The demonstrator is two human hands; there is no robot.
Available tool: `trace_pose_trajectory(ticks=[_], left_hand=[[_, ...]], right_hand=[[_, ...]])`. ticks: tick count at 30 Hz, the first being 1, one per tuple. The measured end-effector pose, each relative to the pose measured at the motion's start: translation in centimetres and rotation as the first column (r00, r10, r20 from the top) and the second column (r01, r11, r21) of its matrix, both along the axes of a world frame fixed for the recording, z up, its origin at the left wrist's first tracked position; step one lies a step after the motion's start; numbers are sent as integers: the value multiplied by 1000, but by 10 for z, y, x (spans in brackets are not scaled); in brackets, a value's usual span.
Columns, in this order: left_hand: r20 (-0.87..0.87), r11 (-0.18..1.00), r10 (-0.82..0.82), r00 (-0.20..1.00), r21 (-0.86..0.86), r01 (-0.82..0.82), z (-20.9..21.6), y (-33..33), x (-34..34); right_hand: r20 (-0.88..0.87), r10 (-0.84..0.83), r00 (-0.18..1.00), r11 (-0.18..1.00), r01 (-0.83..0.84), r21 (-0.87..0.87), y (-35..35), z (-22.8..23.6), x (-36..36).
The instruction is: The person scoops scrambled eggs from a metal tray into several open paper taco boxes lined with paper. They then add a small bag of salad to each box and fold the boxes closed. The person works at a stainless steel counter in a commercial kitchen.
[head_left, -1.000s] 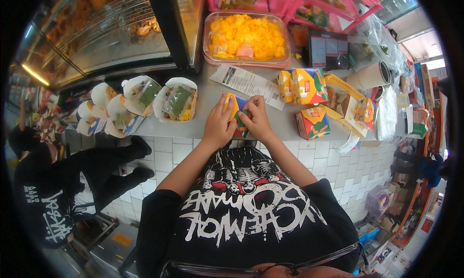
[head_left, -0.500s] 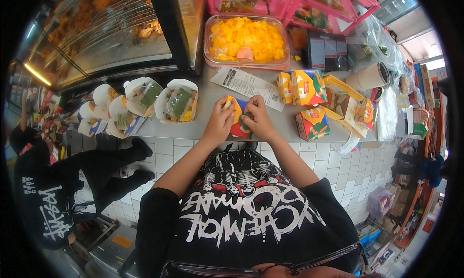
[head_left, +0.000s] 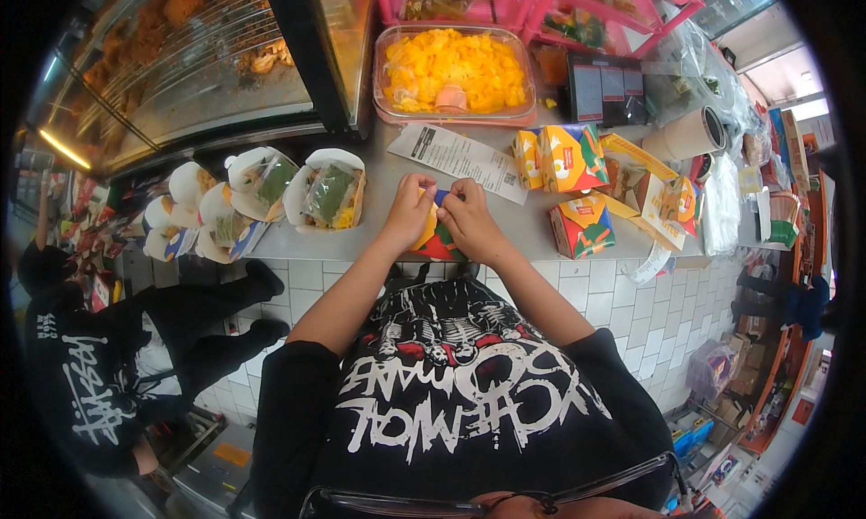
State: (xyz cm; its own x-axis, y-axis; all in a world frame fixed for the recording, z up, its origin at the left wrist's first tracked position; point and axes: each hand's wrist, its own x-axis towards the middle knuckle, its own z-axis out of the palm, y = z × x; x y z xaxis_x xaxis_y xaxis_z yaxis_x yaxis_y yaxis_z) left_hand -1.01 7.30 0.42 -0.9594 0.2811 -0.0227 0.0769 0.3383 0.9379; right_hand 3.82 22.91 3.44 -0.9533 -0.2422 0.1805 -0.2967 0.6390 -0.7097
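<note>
A small takeaway box (head_left: 438, 244), red, yellow, blue and green, stands at the counter's near edge, largely covered by my hands. My left hand (head_left: 410, 214) is closed on its left side, fingers bent at the top. From the right, my right hand (head_left: 470, 221) grips the top of the same box, its fingers curled over the upper edge. The two hands nearly meet there, and the flaps beneath the fingers cannot be made out. Just beyond my fingers lies a long printed paper slip (head_left: 460, 161).
Open boxes of food (head_left: 327, 190) line the counter at left, below a glass food warmer (head_left: 253, 86). A tub of yellow food (head_left: 456, 73) stands behind. Closed boxes (head_left: 582, 224), an open yellow carton (head_left: 645, 199) and a cup (head_left: 687, 137) sit right. Another person (head_left: 99, 366) stands left.
My fingers have moved to the top of the box, with the right hand shifted slightly left and its fingers curled over the edge. The person at left has shifted a little.
</note>
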Motion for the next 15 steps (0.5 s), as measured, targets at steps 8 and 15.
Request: trace_pose_trajectory(ticks=[8,15], left_hand=[[-85,975,-27,996,-222,8,-7,4,10],[41,997,-27,999,-75,30,-8,-1,13]], right_hand=[[33,-38,999,997,40,-68,3,-5,6],[44,-46,998,989,52,-141,9,-6,11]])
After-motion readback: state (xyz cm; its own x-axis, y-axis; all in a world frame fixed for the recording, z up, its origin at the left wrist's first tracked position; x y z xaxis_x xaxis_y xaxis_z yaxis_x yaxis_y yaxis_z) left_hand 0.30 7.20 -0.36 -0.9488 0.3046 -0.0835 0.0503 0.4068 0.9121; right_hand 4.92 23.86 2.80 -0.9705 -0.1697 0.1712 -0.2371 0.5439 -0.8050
